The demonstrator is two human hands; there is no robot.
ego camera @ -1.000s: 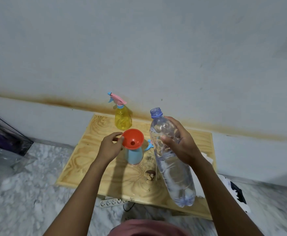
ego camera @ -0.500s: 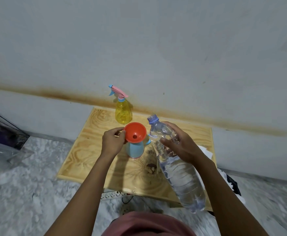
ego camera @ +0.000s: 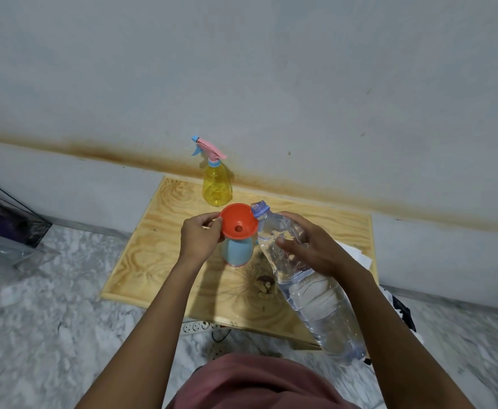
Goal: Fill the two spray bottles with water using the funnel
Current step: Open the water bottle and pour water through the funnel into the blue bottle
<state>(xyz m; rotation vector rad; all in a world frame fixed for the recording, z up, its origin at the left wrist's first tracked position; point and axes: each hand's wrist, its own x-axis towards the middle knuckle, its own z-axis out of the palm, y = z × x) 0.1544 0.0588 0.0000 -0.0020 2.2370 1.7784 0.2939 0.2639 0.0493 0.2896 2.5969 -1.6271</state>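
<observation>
Orange plastic funnel (ego camera: 238, 221): seated in light-blue spray bottle (ego camera: 237, 251), board centre; left hand (ego camera: 201, 237) pinches rim. Clear plastic water bottle (ego camera: 300, 278): tilted, mouth at funnel rim, right hand (ego camera: 312, 250) wrapped round. Advice: pour slowly, keep funnel steady. Yellow spray bottle (ego camera: 216, 188): capped, back edge.

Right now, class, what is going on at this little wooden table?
A person is about to pour. The left hand steadies an orange funnel sitting in the blue spray bottle. The right hand tilts a clear water bottle, its open mouth at the funnel's rim. No water flow is visible. The yellow spray bottle stands capped behind.
</observation>
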